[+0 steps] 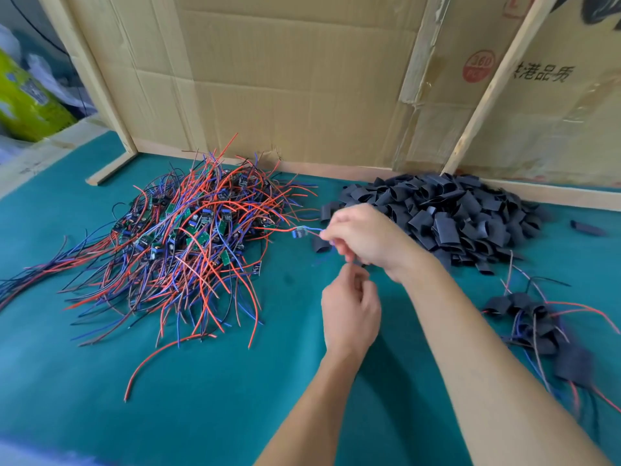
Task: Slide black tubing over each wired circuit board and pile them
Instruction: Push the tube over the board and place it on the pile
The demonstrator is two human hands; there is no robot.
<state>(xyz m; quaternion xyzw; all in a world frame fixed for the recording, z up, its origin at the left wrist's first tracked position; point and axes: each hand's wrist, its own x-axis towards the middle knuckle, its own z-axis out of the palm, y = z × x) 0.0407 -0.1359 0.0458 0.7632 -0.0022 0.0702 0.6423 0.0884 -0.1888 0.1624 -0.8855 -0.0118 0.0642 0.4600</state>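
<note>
My right hand (361, 238) pinches the wires of a small circuit board (299, 232), which hangs just off the big tangle of wired boards (188, 237). My left hand (349, 311) is curled below it; what it holds I cannot tell (blurred). The heap of black tubing (447, 216) lies beyond, the finished pile (537, 327) on the green table (201, 398) to the right.

R hand (364, 238) pinches wired board (298, 232) by its leads; L hand (349, 311) curled below; tubing heap (447, 216) at surface's (201, 415) far edge.
</note>
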